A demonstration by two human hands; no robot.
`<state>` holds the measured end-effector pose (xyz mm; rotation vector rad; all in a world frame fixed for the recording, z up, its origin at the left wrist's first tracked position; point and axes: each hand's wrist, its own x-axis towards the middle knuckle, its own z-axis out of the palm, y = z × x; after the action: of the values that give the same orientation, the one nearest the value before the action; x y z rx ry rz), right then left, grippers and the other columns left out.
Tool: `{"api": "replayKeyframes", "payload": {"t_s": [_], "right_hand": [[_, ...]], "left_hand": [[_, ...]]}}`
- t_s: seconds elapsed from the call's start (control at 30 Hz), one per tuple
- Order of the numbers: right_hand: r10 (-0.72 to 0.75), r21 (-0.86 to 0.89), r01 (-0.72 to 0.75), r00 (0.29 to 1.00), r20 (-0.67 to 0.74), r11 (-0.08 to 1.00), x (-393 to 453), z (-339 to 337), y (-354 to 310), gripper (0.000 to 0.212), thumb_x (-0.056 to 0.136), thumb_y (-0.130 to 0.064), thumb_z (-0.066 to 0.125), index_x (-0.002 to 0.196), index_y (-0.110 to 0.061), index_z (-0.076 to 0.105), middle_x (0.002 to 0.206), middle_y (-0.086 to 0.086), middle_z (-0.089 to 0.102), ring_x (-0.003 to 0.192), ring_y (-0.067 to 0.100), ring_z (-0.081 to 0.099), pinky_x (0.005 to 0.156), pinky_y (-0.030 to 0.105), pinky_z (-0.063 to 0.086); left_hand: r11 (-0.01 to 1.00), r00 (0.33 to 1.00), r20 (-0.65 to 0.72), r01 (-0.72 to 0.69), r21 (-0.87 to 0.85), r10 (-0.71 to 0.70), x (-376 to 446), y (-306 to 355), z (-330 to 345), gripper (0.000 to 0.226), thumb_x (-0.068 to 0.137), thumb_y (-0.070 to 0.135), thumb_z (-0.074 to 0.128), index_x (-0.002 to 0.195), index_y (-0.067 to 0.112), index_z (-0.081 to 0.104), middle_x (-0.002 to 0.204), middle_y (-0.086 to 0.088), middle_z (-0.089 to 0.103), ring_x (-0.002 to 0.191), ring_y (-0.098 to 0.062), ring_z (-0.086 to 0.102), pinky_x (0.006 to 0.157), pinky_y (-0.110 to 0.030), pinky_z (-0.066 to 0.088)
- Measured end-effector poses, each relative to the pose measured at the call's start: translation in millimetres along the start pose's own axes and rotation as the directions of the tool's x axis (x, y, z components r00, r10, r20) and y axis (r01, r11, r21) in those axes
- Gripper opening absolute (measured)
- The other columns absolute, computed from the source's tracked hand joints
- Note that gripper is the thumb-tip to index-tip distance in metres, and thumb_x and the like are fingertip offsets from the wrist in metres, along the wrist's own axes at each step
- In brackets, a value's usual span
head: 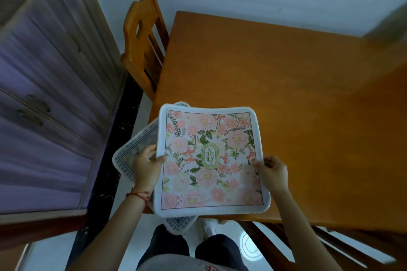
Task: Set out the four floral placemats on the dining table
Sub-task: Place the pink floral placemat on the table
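Note:
A pink floral placemat [211, 160] with a white border and a green oval emblem is held flat over the near left corner of the wooden dining table [297, 99]. My left hand [146, 167] pinches its left edge, thumb on top. My right hand [272, 171] pinches its right edge. Under it lies a second placemat [136, 145] with a blue lettered border, sticking out to the left and below, also in my left hand. Whether more mats lie beneath is hidden.
A wooden chair [143, 42] stands at the table's left side. Another chair [308, 246] is tucked in at the near edge to my right. A cabinet with purple panelled doors [50, 99] fills the left. White floor and my legs show below.

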<state>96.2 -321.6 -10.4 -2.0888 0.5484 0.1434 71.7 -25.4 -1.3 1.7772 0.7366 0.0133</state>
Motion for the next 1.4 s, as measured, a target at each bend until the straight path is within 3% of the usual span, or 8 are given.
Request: {"api": "replayKeyframes", "payload": {"t_s": [0.13,0.33,0.43,0.63,0.93,1.1,1.27,1.4], "right_hand": [[0.021,0.022,-0.02,0.999,-0.047,1.0,-7.5,-11.5,8.0,0.015,0.078,-0.018,0.069,0.085,-0.014,0.056,0.078,-0.002,0.063,0.068,0.013,0.063,0.053,0.024,0.049],[0.004,0.066,0.001,0.997,-0.072,0.998,-10.6,-36.4,18.4,0.016,0.078,-0.018,0.069,0.087,-0.012,0.058,0.079,-0.002,0.064,0.069,0.011,0.063,0.051,0.021,0.047],[-0.012,0.086,0.019,0.996,-0.085,0.996,-5.7,-52.4,23.5,0.015,0.078,-0.018,0.069,0.088,-0.01,0.06,0.079,-0.001,0.065,0.07,0.014,0.064,0.05,0.021,0.048],[-0.078,0.139,0.083,0.996,-0.04,0.987,4.1,-99.0,37.1,0.011,0.079,-0.014,0.067,0.087,-0.012,0.059,0.076,-0.007,0.063,0.067,0.007,0.061,0.043,0.008,0.045],[-0.111,0.125,0.115,0.993,-0.039,0.985,22.5,-170.6,77.1,0.012,0.08,-0.015,0.067,0.087,-0.013,0.058,0.077,-0.008,0.062,0.069,0.006,0.06,0.046,0.01,0.046],[-0.088,0.135,0.096,0.994,-0.066,0.986,26.5,-186.6,92.3,0.012,0.08,-0.015,0.067,0.088,-0.013,0.059,0.081,-0.002,0.064,0.072,0.013,0.063,0.055,0.02,0.049],[-0.064,0.152,0.08,0.992,-0.104,0.985,23.1,-199.4,104.3,0.014,0.08,-0.015,0.068,0.09,-0.011,0.059,0.08,-0.003,0.064,0.071,0.007,0.062,0.047,0.008,0.048],[-0.064,0.144,0.082,0.99,-0.123,0.986,24.2,-213.2,111.9,0.014,0.08,-0.015,0.067,0.091,-0.011,0.059,0.08,-0.006,0.063,0.069,0.004,0.061,0.046,0.007,0.046]], "left_hand": [[0.999,0.998,0.043,-0.039,0.016,0.038,-0.4,8.6,8.8,0.035,0.075,-0.006,0.064,0.109,-0.002,0.06,0.102,-0.018,0.068,0.085,-0.025,0.064,0.077,-0.037,0.053],[0.995,0.994,0.054,-0.099,0.029,0.097,-16.9,21.0,27.2,0.034,0.076,-0.007,0.064,0.109,-0.003,0.061,0.101,-0.014,0.067,0.082,-0.022,0.062,0.071,-0.027,0.049],[0.995,0.995,0.038,-0.096,0.02,0.095,-26.6,24.1,39.8,0.036,0.075,-0.006,0.066,0.11,-0.002,0.06,0.102,-0.017,0.067,0.082,-0.023,0.062,0.075,-0.031,0.05],[0.996,0.995,-0.019,-0.093,0.002,0.093,-62.6,30.6,78.8,0.039,0.075,-0.004,0.066,0.113,-0.003,0.058,0.106,-0.019,0.066,0.087,-0.028,0.063,0.078,-0.036,0.051],[0.995,0.994,-0.051,-0.097,0.009,0.098,-114.8,39.0,145.7,0.041,0.076,-0.003,0.066,0.116,-0.002,0.057,0.111,-0.021,0.066,0.089,-0.028,0.063,0.078,-0.035,0.051],[0.995,0.995,-0.003,-0.098,-0.012,0.098,-122.1,43.1,161.9,0.04,0.076,-0.005,0.065,0.116,-0.002,0.057,0.111,-0.02,0.066,0.09,-0.026,0.063,0.078,-0.033,0.05],[0.992,0.99,0.066,-0.123,0.022,0.122,-124.5,45.7,177.5,0.04,0.076,-0.005,0.065,0.116,-0.001,0.057,0.112,-0.02,0.065,0.088,-0.022,0.061,0.077,-0.032,0.05],[0.991,0.987,0.101,-0.13,0.02,0.127,-127.9,50.8,193.3,0.041,0.076,-0.005,0.065,0.116,-0.001,0.058,0.112,-0.02,0.065,0.092,-0.024,0.063,0.08,-0.032,0.05]]}}
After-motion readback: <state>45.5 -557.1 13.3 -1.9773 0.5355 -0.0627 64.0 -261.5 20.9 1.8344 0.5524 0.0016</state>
